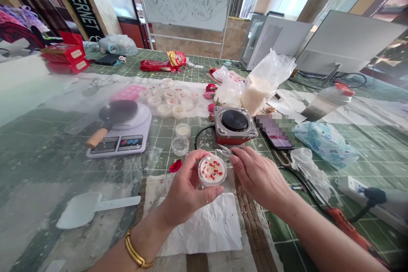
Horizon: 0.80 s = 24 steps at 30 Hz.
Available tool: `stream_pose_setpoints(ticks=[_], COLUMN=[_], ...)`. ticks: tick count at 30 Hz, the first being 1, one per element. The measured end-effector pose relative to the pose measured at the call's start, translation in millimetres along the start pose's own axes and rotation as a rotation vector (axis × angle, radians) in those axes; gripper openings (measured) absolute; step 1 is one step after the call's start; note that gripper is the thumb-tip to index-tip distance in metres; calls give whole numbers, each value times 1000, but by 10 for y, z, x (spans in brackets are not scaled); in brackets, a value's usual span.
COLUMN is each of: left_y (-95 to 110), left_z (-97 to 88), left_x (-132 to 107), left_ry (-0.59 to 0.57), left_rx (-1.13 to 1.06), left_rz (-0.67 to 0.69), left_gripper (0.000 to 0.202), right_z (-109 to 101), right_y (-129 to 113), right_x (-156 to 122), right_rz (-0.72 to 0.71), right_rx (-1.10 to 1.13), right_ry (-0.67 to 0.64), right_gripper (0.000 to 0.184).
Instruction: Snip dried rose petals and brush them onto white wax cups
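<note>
My left hand (188,191) is wrapped round a small clear cup (212,171), held tilted towards me. Its creamy white filling is dotted with red petal bits. To the right of the cup, the fingers of my right hand (251,170) pinch a thin, pointed silvery tool (225,150); its exact kind is unclear. Below both hands lies a crumpled white paper sheet (204,233) on a striped towel (255,238). A red petal (175,166) rests left of the cup. Just beyond are a clear empty cup (180,146) and a cup with pale filling (182,130).
A small electric hot plate (235,123) stands straight ahead. On the left are a kitchen scale (140,134), a wooden-handled pan (117,111) and a white scoop (79,210). Several filled cups (172,101) stand farther back. A phone (277,131) and power strip (353,187) are on the right.
</note>
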State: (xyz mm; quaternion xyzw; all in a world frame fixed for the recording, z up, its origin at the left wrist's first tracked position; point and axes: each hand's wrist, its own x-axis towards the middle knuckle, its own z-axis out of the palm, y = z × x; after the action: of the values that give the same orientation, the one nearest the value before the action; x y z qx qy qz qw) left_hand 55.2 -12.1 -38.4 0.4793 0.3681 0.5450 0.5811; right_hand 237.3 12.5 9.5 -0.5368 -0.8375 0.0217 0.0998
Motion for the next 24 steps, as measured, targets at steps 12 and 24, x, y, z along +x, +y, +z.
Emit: stream_pose_setpoints(ticks=[12, 24], left_y=[30, 13], left_z=[4, 21], left_x=[54, 38], left_ry=[137, 75], left_rx=[-254, 106], left_rz=[-112, 38], left_gripper=[60, 54], right_z=[-81, -3], right_y=[-46, -54], right_x=[-234, -97], right_rz=[-9, -10], right_rx=[153, 56], right_ry=[-10, -66], right_gripper=[35, 39])
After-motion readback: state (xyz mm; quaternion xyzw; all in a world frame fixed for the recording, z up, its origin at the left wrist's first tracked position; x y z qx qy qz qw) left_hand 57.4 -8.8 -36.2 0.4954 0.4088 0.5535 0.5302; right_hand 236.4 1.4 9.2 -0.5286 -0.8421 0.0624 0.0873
